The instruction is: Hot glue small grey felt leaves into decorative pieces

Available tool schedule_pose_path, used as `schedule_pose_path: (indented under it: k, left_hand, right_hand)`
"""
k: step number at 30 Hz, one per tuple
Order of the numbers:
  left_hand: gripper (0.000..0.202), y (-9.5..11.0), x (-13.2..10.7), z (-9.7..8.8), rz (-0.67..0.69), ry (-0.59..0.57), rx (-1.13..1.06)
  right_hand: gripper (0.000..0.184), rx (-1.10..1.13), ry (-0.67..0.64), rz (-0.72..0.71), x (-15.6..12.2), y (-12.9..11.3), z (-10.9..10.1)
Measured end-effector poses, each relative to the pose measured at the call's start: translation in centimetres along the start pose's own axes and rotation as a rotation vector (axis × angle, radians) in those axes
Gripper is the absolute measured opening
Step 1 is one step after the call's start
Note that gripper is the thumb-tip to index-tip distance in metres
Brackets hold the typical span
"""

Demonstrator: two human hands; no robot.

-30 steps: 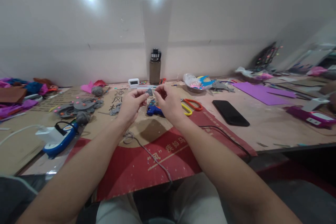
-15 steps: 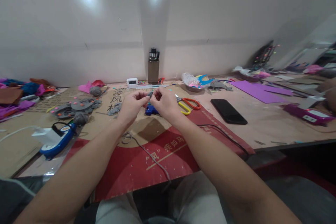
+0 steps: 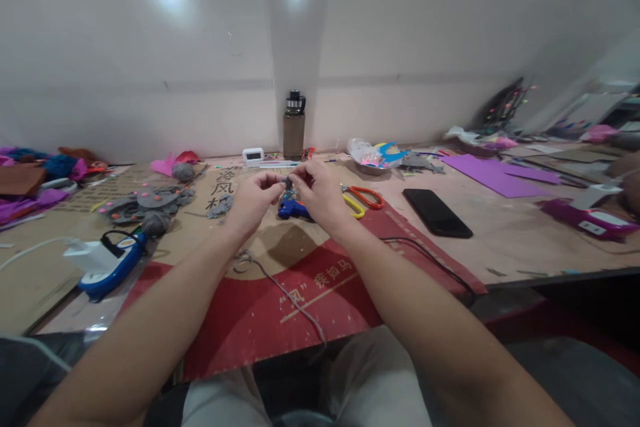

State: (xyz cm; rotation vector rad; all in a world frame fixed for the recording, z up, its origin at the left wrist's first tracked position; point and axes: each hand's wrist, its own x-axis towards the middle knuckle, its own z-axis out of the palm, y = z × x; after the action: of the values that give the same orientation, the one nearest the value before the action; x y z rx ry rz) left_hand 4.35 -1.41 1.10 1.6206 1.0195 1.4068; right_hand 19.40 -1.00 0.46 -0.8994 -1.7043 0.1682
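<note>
My left hand [image 3: 256, 199] and my right hand [image 3: 319, 192] meet over the cardboard, fingertips pinched. Between them is a small dark grey piece [image 3: 287, 183], perhaps felt or yarn; the fingers hide much of it. Just below lies a blue glue gun [image 3: 293, 208], partly covered by my right hand. Scissors [image 3: 367, 197] with orange and yellow handles rest to the right of that hand. Left of my left hand are grey scraps [image 3: 220, 207]. A loose grey yarn strand [image 3: 280, 290] trails across the red part of the cardboard [image 3: 225, 327] toward its front edge.
A black phone [image 3: 437, 212] and purple sheets [image 3: 493, 175] lie to the right. At the back stand a bottle [image 3: 294, 130], a small white clock [image 3: 253, 156] and a bowl [image 3: 373, 167] of bits. Grey felt pieces [image 3: 145, 203] and a blue power strip [image 3: 113, 277] are on the left.
My right hand has turned slightly, its fingers shifting around the grey piece. My left hand keeps nearly the same pinch. The whole view has shifted a little.
</note>
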Motion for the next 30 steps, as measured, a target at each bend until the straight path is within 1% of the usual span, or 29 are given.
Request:
schedule_pose_path:
  k: [2,5,9,11,13,14,16,17,20,23,25,28,30]
  left_hand:
    - [0.009,-0.24,0.05,0.05,-0.007,-0.005,-0.039]
    - [0.014,-0.43,0.13,0.21,-0.082,-0.005,-0.149]
    - [0.019,-0.11,0.01,0.39,-0.183,-0.031,-0.221]
    - [0.02,0.11,-0.06,0.39,-0.199,-0.036,-0.242]
    - [0.021,0.25,-0.09,0.33,-0.198,-0.036,-0.259]
    - [0.021,0.29,-0.08,0.29,-0.192,-0.038,-0.264]
    - [0.02,0.33,-0.02,0.24,-0.175,-0.041,-0.27]
    - [0.019,0.34,0.02,0.23,-0.167,-0.042,-0.267]
    - [0.017,0.36,0.13,0.25,-0.142,-0.029,-0.241]
    - [0.016,0.33,0.16,0.27,-0.123,-0.019,-0.23]
    - [0.014,0.32,0.12,0.25,-0.116,-0.04,-0.262]
    - [0.013,0.4,0.0,0.22,-0.114,-0.079,-0.332]
    - [0.012,0.47,-0.05,0.25,-0.115,-0.083,-0.357]
  right_hand:
    - [0.01,-0.008,0.0,0.029,-0.02,0.13,0.07]
    - [0.015,0.069,0.007,0.136,0.08,0.37,0.25]
    - [0.017,0.353,0.064,0.326,0.49,0.75,0.45]
    - [0.019,0.485,0.095,0.417,0.7,0.86,0.48]
    - [0.025,0.558,0.116,0.475,0.81,0.9,0.5]
    - [0.029,0.565,0.11,0.48,0.81,0.9,0.51]
    - [0.036,0.521,0.079,0.444,0.72,0.88,0.56]
    - [0.035,0.487,0.057,0.416,0.64,0.86,0.58]
    - [0.026,0.413,-0.038,0.35,0.42,0.8,0.66]
    - [0.026,0.36,-0.143,0.344,0.31,0.78,0.7]
    - [0.026,0.327,-0.143,0.351,0.29,0.78,0.68]
    - [0.025,0.307,-0.08,0.345,0.3,0.67,0.56]
    - [0.025,0.299,-0.056,0.335,0.29,0.45,0.47]
